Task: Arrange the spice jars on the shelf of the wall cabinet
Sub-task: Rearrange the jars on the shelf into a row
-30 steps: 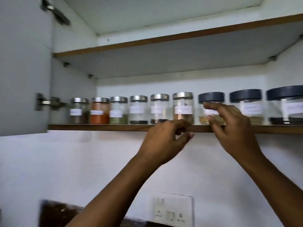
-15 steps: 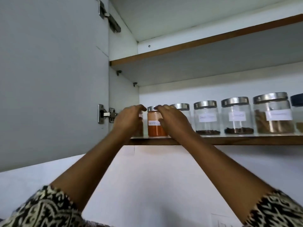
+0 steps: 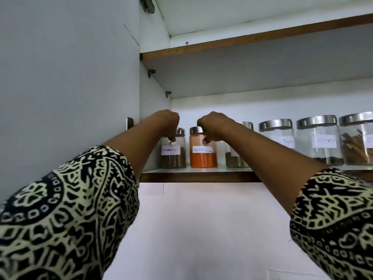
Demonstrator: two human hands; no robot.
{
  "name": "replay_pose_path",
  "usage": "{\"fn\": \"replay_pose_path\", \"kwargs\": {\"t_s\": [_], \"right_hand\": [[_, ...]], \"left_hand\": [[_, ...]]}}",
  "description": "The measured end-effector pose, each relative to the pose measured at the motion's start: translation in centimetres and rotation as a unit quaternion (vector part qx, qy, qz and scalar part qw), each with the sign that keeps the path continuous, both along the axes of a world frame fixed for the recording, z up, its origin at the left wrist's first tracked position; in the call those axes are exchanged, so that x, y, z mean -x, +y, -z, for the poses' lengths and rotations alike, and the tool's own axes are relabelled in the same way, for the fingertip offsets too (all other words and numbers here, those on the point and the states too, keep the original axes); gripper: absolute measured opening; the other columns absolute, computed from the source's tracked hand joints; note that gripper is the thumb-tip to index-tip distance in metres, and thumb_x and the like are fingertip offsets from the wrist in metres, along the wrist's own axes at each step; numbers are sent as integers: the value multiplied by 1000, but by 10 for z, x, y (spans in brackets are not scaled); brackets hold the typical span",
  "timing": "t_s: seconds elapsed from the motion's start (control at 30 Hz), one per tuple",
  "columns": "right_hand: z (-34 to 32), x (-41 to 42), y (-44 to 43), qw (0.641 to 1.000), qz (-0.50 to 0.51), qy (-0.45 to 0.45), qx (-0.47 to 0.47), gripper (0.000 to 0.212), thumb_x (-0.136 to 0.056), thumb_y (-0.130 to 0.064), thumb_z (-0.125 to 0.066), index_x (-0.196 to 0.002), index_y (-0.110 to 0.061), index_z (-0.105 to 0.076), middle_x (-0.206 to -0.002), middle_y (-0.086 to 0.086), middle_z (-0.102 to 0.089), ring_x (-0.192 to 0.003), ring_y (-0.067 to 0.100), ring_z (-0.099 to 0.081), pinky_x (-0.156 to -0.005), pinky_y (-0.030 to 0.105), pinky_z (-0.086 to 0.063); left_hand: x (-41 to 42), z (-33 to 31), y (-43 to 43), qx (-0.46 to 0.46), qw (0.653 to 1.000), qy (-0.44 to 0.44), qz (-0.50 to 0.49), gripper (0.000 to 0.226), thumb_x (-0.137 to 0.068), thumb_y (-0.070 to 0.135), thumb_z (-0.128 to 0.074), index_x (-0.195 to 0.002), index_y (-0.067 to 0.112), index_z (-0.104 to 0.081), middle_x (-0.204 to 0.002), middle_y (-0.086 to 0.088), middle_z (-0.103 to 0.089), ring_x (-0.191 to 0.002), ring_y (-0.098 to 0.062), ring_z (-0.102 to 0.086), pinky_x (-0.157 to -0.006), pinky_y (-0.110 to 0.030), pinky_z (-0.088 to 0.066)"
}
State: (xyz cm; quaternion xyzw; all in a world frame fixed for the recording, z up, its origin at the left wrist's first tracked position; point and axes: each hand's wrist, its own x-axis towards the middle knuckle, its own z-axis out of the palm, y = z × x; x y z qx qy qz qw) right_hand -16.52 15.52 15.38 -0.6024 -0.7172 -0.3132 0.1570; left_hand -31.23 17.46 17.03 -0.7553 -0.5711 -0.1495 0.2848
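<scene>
A row of glass spice jars with steel lids stands on the lower shelf of the wall cabinet. At the far left is the cinnamon jar; my left hand grips its top with curled fingers. Beside it stands the red chilli powder jar, full of orange powder; my right hand holds its lid, thumb on the glass. To the right follow a jar of green spice partly hidden by my right forearm, a pepper jar, a cloves jar and a jar of bark sticks.
The open cabinet door fills the left side, hinged right beside my left wrist. An upper shelf runs above the jars. Below the cabinet is a plain white wall. Patterned black-and-cream sleeves cover both upper arms.
The view has swung left and closer, from the row's middle to its left end. Both hands moved to the two leftmost jars and closed on their tops.
</scene>
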Motion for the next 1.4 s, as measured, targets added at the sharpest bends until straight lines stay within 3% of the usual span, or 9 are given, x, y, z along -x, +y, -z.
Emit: {"fn": "replay_pose_path", "kwargs": {"t_s": [0.23,0.37,0.63,0.83,0.97,1.03,1.17,1.27,1.4], "right_hand": [[-6,10,49,999,30,14,7,52,-73,-21,-79,-119,-7,-58,-115,11,-61,-105,26,-59,-82,33,-47],[-10,11,70,999,41,28,11,43,-82,-18,-68,-121,-4,-56,-119,14,-58,-111,29,-56,-85,34,-47],[-15,4,99,999,51,5,13,33,-83,-10,-62,-115,-3,-59,-118,16,-59,-108,30,-57,-74,30,-40],[-20,1,110,999,44,27,18,23,-84,-5,-56,-107,-3,-61,-113,14,-60,-86,23,-48,-72,30,-37],[-16,1,104,999,47,0,16,31,-82,-8,-63,-113,-2,-60,-116,15,-59,-104,29,-58,-74,30,-39],[-13,1,98,998,48,-22,22,38,-79,-12,-69,-115,-3,-58,-116,15,-60,-106,29,-59,-76,31,-44],[-17,0,69,1000,16,-23,-9,60,-79,-10,-71,-132,-6,-45,-126,17,-55,-114,30,-55,-87,34,-46],[-31,-4,21,1000,-1,-13,-7,69,-80,-15,-72,-140,-8,-38,-136,13,-50,-122,29,-50,-97,34,-44],[-39,-44,-47,1000,-11,24,-11,58,-83,-21,-70,-135,-11,-47,-135,8,-54,-122,26,-52,-101,32,-42]], "left_hand": [[-11,0,39,2,1000,-3,-10,45,-79,22,-74,-116,0,-59,-110,-14,-65,-85,-21,-55,-79,-30,-47],[-22,2,61,-14,999,5,-29,41,-79,18,-74,-113,0,-59,-101,-12,-63,-83,-21,-54,-84,-33,-52],[-23,5,88,-21,999,-20,-18,33,-86,19,-65,-112,0,-58,-101,-13,-60,-80,-22,-51,-75,-31,-47],[-25,4,100,-18,999,-35,-19,32,-85,17,-66,-111,1,-58,-90,-10,-55,-79,-22,-51,-73,-31,-46],[-23,7,99,-15,999,-38,-17,32,-86,15,-65,-114,2,-58,-110,-14,-63,-82,-23,-54,-75,-32,-48],[-21,10,95,-5,999,-39,-20,41,-86,19,-65,-122,3,-54,-118,-15,-61,-96,-26,-59,-82,-34,-50],[-24,12,72,1,995,-96,7,76,-89,18,-62,-149,9,-18,-139,-19,-46,-123,-33,-49,-95,-38,-44],[-33,8,43,-35,986,-151,64,63,-89,22,-62,-144,10,-33,-140,-14,-49,-123,-30,-50,-96,-35,-43],[-54,10,-7,-11,950,-215,227,56,-89,24,-64,-140,13,-43,-139,-9,-53,-123,-24,-54,-97,-29,-43]]}}
